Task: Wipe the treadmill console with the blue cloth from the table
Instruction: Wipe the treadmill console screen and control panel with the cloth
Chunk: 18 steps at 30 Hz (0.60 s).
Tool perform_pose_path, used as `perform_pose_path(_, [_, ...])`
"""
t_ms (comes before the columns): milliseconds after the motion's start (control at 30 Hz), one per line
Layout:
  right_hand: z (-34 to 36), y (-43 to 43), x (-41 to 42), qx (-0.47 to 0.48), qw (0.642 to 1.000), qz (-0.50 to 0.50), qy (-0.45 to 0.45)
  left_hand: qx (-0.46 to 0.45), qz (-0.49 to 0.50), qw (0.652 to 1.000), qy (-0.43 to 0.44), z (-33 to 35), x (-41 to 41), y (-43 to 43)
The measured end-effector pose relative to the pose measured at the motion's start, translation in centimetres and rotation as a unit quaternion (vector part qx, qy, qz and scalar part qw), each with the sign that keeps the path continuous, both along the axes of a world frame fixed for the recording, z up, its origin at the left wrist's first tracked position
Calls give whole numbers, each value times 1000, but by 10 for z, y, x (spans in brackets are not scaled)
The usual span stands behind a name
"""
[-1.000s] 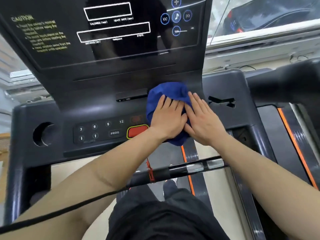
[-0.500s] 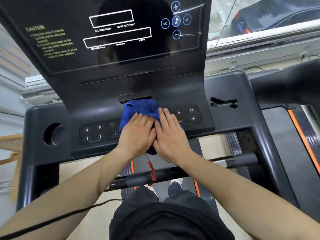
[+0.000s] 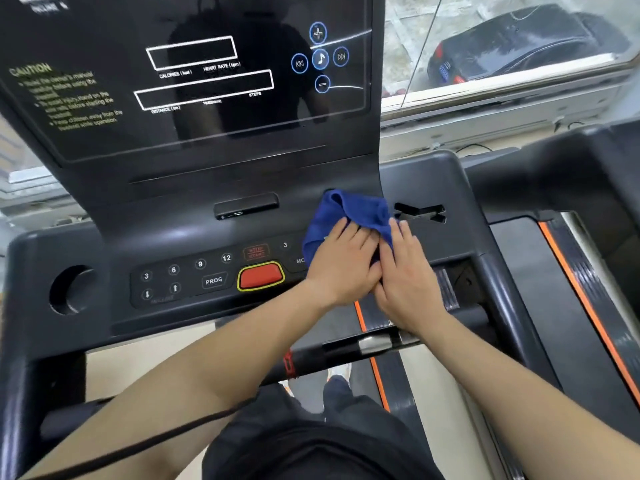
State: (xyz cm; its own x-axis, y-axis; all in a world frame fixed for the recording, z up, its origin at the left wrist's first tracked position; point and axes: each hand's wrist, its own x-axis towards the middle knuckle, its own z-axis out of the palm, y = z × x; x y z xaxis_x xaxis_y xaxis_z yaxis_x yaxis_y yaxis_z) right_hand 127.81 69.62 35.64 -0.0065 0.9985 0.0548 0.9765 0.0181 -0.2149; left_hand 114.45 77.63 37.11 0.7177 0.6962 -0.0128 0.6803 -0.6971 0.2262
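The blue cloth [image 3: 349,213] lies bunched on the right half of the black treadmill console [image 3: 194,230], over the right-hand button group. My left hand [image 3: 341,263] presses flat on the cloth's near part. My right hand [image 3: 407,282] lies beside it, fingers on the cloth's right edge, the two hands touching. The red stop button [image 3: 260,276] and the left number keys show uncovered to the left of my hands. Most of the right keys are hidden under cloth and hands.
The dark display panel [image 3: 194,81] rises behind the keypad. A round cup holder [image 3: 71,289] is at the console's left end. A front handlebar with metal sensors [image 3: 374,342] crosses below my wrists. The treadmill belt with orange stripes [image 3: 588,306] lies to the right.
Both hands with the cloth slid left across the keypad, then back right. The red stop button, covered half a second ago, shows again.
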Motion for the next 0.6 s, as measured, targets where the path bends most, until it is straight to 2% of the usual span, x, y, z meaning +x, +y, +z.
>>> perform_pose_path(133, [-7, -14, -52, 25, 999, 27, -2, 5, -32, 999, -25, 4, -61, -11])
perform_pose_path(300, [-1, -5, -104, 81, 989, 110, 58, 39, 68, 997, -14, 14, -124, -11])
perform_pose_path(367, [11, -2, -106, 90, 981, 119, 126, 22, 101, 995, -14, 21, -132, -7])
perform_pose_path(433, [31, 6, -98, 57, 955, 57, 286, -55, 147, 984, -85, 33, -134, -1])
perform_pose_path(500, [49, 16, -81, 10, 895, -43, 444, -185, 177, 947, -195, 49, -123, 5])
perform_pose_path(567, [59, 24, -59, 7, 856, -119, 504, -262, 199, 901, -283, 59, -99, 17])
perform_pose_path(600, [60, 27, -48, 12, 857, -163, 489, -277, 218, 886, -301, 60, -86, 23])
